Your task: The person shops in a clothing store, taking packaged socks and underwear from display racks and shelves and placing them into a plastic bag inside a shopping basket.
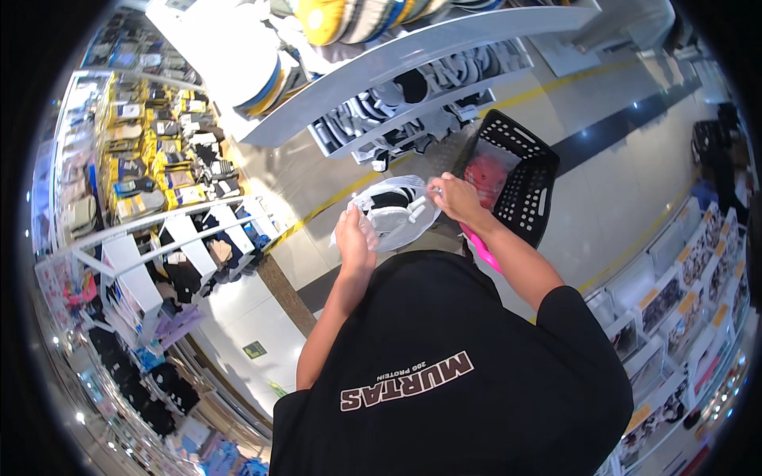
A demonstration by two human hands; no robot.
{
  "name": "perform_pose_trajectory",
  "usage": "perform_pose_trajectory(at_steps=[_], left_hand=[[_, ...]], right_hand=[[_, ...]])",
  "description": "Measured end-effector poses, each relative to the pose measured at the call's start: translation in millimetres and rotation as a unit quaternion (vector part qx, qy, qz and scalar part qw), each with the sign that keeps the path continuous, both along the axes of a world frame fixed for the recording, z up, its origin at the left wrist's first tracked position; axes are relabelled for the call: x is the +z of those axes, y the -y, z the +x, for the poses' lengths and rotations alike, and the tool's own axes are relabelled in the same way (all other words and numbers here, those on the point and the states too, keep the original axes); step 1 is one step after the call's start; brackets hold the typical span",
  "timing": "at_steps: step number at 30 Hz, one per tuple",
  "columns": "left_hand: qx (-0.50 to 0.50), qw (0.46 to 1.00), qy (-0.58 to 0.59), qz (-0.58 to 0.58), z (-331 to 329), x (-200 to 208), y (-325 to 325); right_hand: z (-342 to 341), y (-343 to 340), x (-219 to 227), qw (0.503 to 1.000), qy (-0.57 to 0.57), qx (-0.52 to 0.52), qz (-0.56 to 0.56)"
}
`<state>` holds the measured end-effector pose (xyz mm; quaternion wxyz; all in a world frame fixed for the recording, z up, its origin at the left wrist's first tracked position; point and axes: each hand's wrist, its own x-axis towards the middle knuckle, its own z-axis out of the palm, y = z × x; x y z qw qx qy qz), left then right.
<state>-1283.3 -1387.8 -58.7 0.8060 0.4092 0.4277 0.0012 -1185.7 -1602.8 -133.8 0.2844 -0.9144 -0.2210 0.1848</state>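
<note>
A clear plastic bag (413, 235) is stretched between my two hands in front of my body. Through it show a white, rounded piece (389, 220) and dark striped material beside it; their exact kind I cannot make out. My left hand (355, 236) grips the bag's left side, thumb and fingers closed on the film. At its right edge, the fingers of my right hand (458, 198) pinch the plastic. A black shopping basket (530, 178) with a pink handle (481, 248) is beside my right forearm, which partly covers the handle. Inside the basket lies a red-pink package (486, 176).
A white display shelf (421, 40) with rows of rounded textile goods stands ahead. To the left is a rack of packaged socks (151, 159); white tiered shelves (675, 309) stand to the right. A yellow line (317, 208) crosses the tiled floor.
</note>
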Motion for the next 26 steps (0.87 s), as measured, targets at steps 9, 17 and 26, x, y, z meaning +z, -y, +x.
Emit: perform_pose_trajectory(at_steps=[9, 17, 26], left_hand=[[-0.112, 0.993, 0.029, 0.011, 23.2, 15.9, 18.8], [-0.256, 0.962, 0.091, -0.016, 62.4, 16.7, 71.6], [-0.461, 0.882, 0.067, 0.076, 72.8, -21.1, 82.0]], right_hand=[[5.5, 53.3, 56.9, 0.972, -0.055, -0.186, 0.132], [-19.4, 137.4, 120.9, 0.911, -0.046, -0.346, 0.222], [8.0, 216.1, -4.5, 0.959, -0.077, -0.274, 0.000]])
